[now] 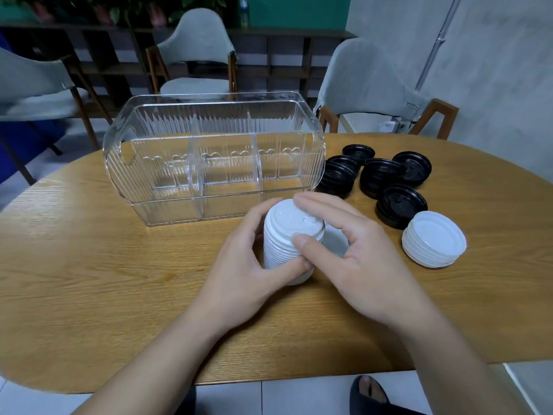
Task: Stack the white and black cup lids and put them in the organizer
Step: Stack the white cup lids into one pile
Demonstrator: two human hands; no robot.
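The left hand (248, 259) curls round the side of a tall white lid stack (291, 241), while the right hand (353, 250) pinches its top lid between thumb and fingers. The stack's long axis tilts slightly from upright. The clear organizer (209, 151), its compartments bare, lies just beyond at 11 o'clock, nearer the left hand. Black lids (380, 175) and a short white pile (434, 238) wait on the worktop (119, 280) at 2 o'clock.
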